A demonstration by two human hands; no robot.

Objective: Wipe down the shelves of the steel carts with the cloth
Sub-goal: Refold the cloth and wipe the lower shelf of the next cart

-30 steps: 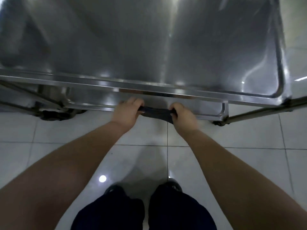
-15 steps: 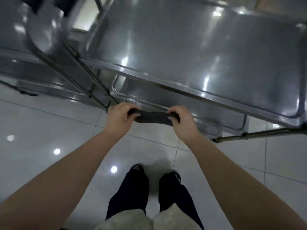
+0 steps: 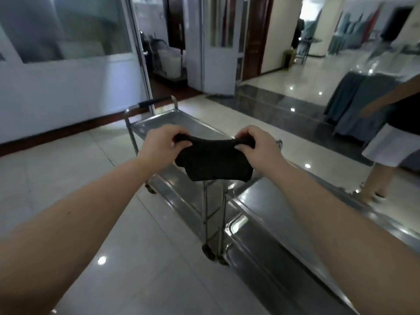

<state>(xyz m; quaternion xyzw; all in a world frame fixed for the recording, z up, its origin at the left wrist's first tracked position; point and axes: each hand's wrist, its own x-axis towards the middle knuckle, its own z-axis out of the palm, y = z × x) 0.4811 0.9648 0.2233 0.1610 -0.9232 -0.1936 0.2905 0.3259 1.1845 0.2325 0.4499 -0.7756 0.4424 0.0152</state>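
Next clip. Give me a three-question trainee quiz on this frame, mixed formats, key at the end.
1. True or false: the cloth lies flat on a cart shelf.
2. Left hand, right hand: which grips the cloth? A) left only B) right only C) both
3. Fill in: ___ steel carts are in view.
Key: 1 false, it is held stretched in the air between the hands. 2 C. 3 two: the far cart with a push handle, and the near cart.
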